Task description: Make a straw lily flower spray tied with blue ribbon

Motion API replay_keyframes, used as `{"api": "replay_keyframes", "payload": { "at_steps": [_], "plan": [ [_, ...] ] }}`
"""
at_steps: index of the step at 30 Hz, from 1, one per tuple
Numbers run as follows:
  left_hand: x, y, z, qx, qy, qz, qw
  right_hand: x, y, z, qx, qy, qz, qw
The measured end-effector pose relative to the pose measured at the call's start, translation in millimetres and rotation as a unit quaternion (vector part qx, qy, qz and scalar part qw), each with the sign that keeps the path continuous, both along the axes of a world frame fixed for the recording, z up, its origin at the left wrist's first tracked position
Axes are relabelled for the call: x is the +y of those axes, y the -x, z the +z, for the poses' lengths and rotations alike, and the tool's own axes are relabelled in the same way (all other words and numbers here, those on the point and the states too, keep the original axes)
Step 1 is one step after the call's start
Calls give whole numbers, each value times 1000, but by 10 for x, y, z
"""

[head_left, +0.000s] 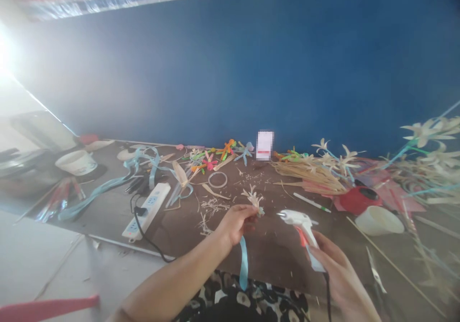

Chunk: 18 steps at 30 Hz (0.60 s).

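Note:
My left hand [237, 224] pinches a small pale straw-like flower [253, 197] over the middle of the brown table. A light blue ribbon [244, 264] hangs below that hand. To its right, my right hand [332, 262] is wrapped round the handle of a white glue gun [300, 224] with an orange-red trigger. The gun's metal tip points left at the flower, with a gap between them. A black cord runs down from the gun's handle.
On the left, a white power strip [146, 212] lies near a blue ribbon [97, 195] and a white bowl [76, 162]. Scissors [376, 270], a white cup [380, 220] and a red tape dispenser [359, 199] are at right. Colourful pipe-cleaner shapes [208, 161] lie by the blue wall.

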<state>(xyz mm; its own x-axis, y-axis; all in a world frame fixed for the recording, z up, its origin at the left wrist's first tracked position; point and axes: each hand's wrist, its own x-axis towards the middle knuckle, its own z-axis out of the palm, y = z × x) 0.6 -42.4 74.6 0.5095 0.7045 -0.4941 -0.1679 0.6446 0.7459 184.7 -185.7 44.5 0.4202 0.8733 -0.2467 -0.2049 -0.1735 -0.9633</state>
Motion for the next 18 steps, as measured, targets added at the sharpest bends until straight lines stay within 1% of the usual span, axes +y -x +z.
{"api": "replay_keyframes", "payload": {
  "at_steps": [3, 6, 13, 18],
  "plan": [
    [18, 44, 28, 9, -9, -4, 1000, 42, 28, -2, -89, -3, -15, 996],
    [23, 61, 45, 11, -11, -6, 1000, 87, 26, -15, -141, -7, -9, 990],
    [8, 82, 73, 6, -10, -18, 1000, 146, -4, -16, -203, 10, 16, 979],
    [-1, 98, 93, 3, -18, -39, 999, 175, -7, 34, -252, 14, 11, 967]
  ]
}}
